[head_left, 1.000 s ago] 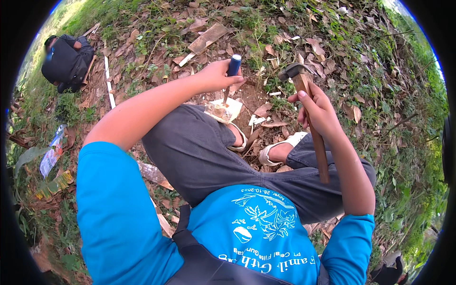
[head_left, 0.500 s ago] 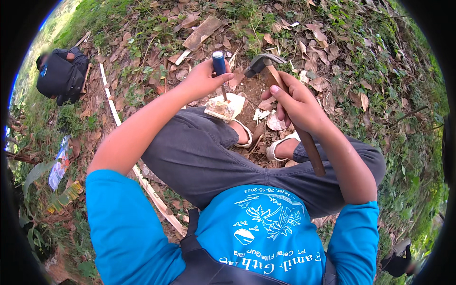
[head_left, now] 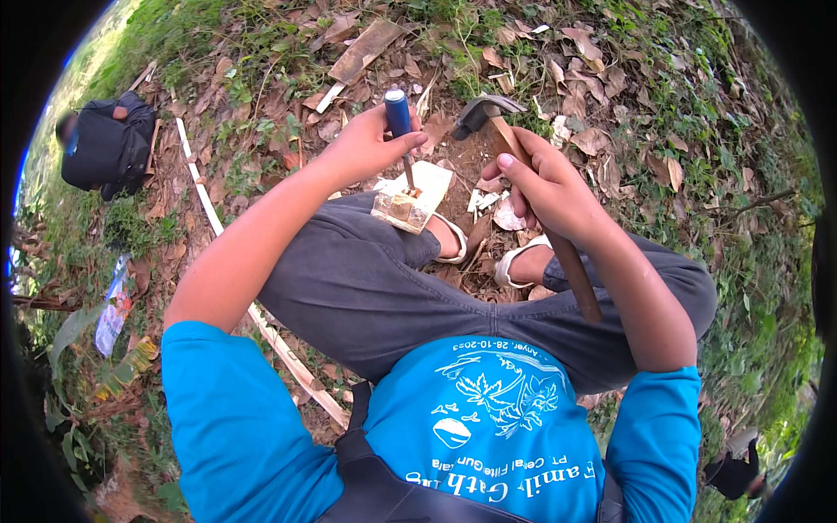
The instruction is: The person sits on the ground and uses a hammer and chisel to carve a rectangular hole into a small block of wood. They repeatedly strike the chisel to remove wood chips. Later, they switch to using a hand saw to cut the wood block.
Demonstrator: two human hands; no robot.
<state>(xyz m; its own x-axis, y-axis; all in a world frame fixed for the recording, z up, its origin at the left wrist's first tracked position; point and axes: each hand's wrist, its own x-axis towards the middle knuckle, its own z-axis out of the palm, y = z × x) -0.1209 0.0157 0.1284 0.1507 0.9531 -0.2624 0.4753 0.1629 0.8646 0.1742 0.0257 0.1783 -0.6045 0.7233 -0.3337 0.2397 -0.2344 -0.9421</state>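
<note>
Leaf litter [head_left: 649,139] spreads across most of the frame, mixed with green plants. My dark grey trousers [head_left: 375,279] cross the centre with the knees spread, probably to leave working room between them; my blue T-shirt [head_left: 235,410] occupies the lower part. A long wooden strip [head_left: 294,362] runs aslant through the left half, passing under my left forearm. A person in dark clothing [head_left: 109,148] appears at the upper left, and another person [head_left: 734,475] at the lower right rim. The claw hammer [head_left: 565,261] slopes through the right of centre, its head uppermost and apart from the chisel. My right hand [head_left: 549,183] grips its wooden handle close beneath the head, a short hold that presumably favours control over force. A short board [head_left: 366,50] lies at the upper centre. My left hand [head_left: 370,144], left of centre, is wrapped around the blue handle of a chisel [head_left: 398,113], seemingly to steady it nearly upright. The blade stands in a notch of the pale wooden block [head_left: 398,209], just beside my left knee; its tip is hidden. Light-coloured sandals [head_left: 516,263] show below the block and hammer, with wood chips [head_left: 479,202] between.

Count: one hammer, one chisel, one block, one long strip, one short board, two sandals, two other people; several chips, too small to number.
</note>
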